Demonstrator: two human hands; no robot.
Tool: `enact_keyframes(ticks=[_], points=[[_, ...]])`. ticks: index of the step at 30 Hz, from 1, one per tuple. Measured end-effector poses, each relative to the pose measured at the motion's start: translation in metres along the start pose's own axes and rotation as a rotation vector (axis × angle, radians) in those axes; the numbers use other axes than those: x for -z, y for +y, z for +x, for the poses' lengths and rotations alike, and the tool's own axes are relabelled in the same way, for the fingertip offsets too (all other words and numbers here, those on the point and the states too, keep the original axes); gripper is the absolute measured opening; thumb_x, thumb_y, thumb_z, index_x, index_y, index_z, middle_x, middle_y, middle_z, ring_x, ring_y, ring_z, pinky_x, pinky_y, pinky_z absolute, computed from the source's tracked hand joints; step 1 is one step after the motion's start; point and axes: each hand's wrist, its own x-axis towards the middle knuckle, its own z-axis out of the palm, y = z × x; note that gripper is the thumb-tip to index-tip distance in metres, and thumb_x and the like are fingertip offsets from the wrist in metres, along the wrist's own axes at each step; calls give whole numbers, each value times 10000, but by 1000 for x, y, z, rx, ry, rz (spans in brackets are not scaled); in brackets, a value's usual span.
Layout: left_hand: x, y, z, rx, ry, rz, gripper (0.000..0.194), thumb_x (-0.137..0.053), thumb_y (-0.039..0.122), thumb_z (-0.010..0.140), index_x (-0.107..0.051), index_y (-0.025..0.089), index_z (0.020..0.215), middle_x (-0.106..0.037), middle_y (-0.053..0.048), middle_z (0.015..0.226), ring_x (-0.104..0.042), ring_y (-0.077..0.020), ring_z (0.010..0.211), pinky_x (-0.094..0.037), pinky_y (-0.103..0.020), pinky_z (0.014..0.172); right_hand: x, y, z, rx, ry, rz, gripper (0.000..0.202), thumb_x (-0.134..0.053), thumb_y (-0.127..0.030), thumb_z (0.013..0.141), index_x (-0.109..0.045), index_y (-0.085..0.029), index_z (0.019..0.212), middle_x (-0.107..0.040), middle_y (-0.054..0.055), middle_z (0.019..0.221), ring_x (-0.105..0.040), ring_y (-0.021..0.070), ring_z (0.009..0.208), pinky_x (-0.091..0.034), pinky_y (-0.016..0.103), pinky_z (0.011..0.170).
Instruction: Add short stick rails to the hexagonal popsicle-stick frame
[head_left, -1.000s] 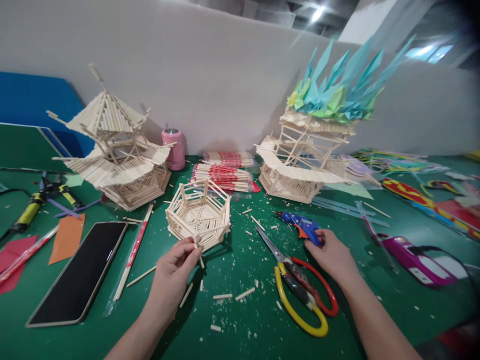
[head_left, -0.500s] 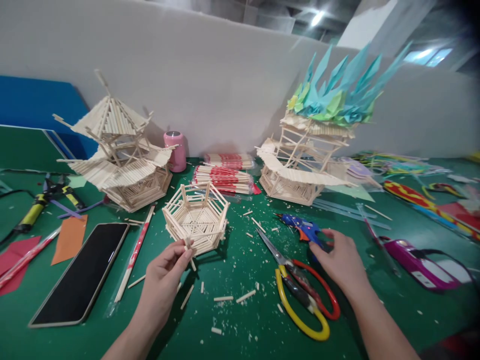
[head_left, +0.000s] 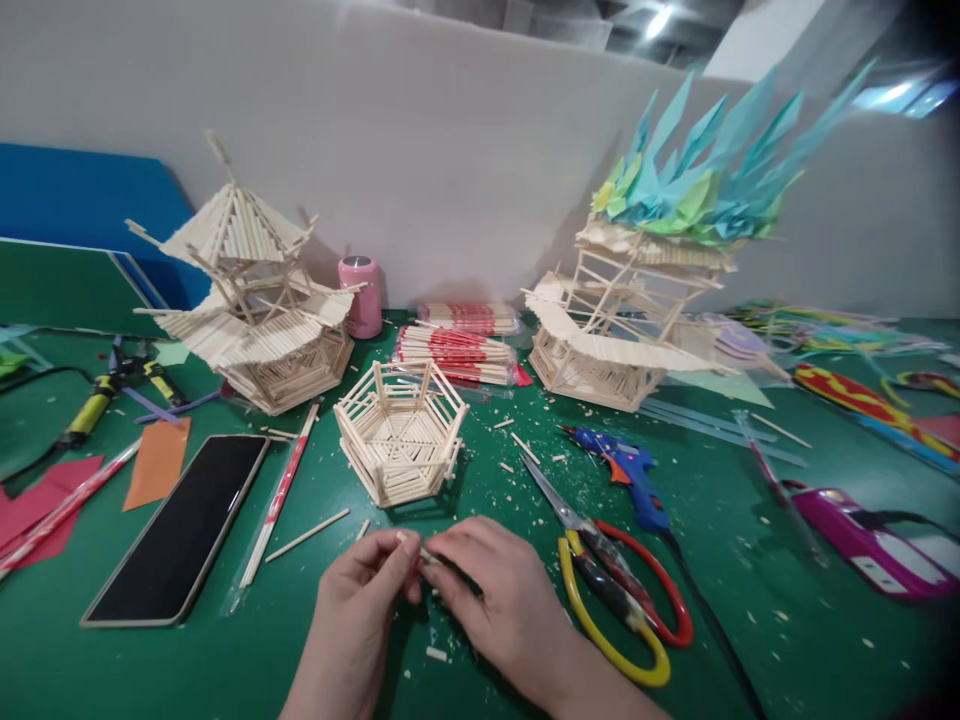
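A hexagonal basket-like frame of thin wooden sticks (head_left: 401, 435) sits on the green table. Just in front of it, my left hand (head_left: 375, 580) is closed, thumb and fingers pinched on a small piece of stick. My right hand (head_left: 487, 590) meets it fingertip to fingertip, pinching the short stick piece (head_left: 426, 555) between the two hands. Most of that piece is hidden by the fingers. To the right lies the blue glue gun (head_left: 626, 465), untouched, beside scissors with red and yellow handles (head_left: 611, 590).
A stick pagoda (head_left: 259, 300) stands back left, another stick model with blue paper spikes (head_left: 637, 310) back right. Between them are stick packs (head_left: 457, 352) and a pink cup (head_left: 361, 298). A phone (head_left: 180, 530) lies left; a magenta device (head_left: 870, 540) lies right. Stick scraps litter the middle.
My right hand has left the glue gun and come over to my left hand. My left hand has moved from the hexagonal frame toward the front edge.
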Motion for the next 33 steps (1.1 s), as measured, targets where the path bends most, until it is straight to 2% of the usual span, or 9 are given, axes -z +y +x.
enact_keyframes(ticks=[4, 6, 7, 10, 14, 18, 24, 29, 33], points=[[14, 6, 3, -79, 41, 127, 285, -679, 401, 680, -679, 139, 792, -610, -9, 596, -527, -139, 599, -419, -247, 607, -3, 5, 7, -20, -4, -40, 196, -448, -193, 893, -636, -177, 840, -625, 46, 759, -552, 165, 713, -427, 275, 647], [23, 12, 10, -227, 131, 333, 306, -578, 430, 757, -660, 155, 864, -618, -22, 647, -543, -164, 629, -430, -274, 608, 2, 9, 7, -74, -1, -43, 164, -463, -187, 883, -618, -180, 833, -619, 38, 767, -549, 164, 721, -419, 271, 649], [27, 14, 14, -350, 173, 498, 298, -530, 435, 785, -648, 162, 800, -596, -17, 626, -522, -163, 596, -414, -271, 566, 4, 11, 6, -103, -2, -39, 148, -471, -185, 877, -609, -181, 823, -614, 33, 766, -547, 162, 720, -415, 268, 646], [33, 21, 31, -477, 175, 609, 234, -594, 404, 728, -584, 191, 632, -526, 7, 593, -470, -161, 572, -368, -271, 539, 11, 16, 3, -166, -23, -23, 129, -482, -193, 865, -597, -183, 807, -589, 23, 739, -539, 158, 700, -408, 261, 627], [28, 25, 49, -574, 108, 650, 206, -654, 352, 650, -618, 202, 787, -591, -15, 762, -522, -190, 701, -395, -290, 652, 15, 17, -1, -226, -77, -18, 184, -437, -218, 892, -620, -193, 891, -600, 31, 772, -551, 166, 730, -410, 262, 639], [21, 25, 55, -590, -11, 647, 188, -569, 354, 728, -630, 195, 647, -605, -6, 661, -537, -189, 687, -396, -275, 660, 18, 17, -4, -298, -109, 47, 269, -384, -247, 920, -637, -182, 852, -621, 33, 747, -561, 156, 690, -416, 250, 615], [9, 41, 48, -553, -63, 572, 205, -564, 315, 762, -638, 184, 623, -610, -12, 624, -542, -185, 662, -387, -246, 610, 30, 18, -7, -373, -79, 310, 236, -436, -277, 904, -648, -179, 934, -664, 32, 818, -595, 151, 726, -455, 243, 648], [-2, 66, 38, -510, -112, 513, 270, -585, 353, 766, -626, 171, 571, -535, 11, 555, -448, -131, 539, -346, -225, 522, 48, 13, -6, -339, -52, 259, 213, -437, -306, 906, -607, -194, 844, -591, 1, 746, -542, 135, 686, -430, 228, 610], [-6, 75, 33, -408, -167, 415, 276, -563, 393, 792, -648, 155, 682, -559, -2, 610, -497, -130, 583, -393, -231, 555, 62, 3, -2, -248, -13, 187, 147, -436, -283, 909, -557, -216, 859, -553, -5, 787, -524, 130, 714, -429, 239, 649]])
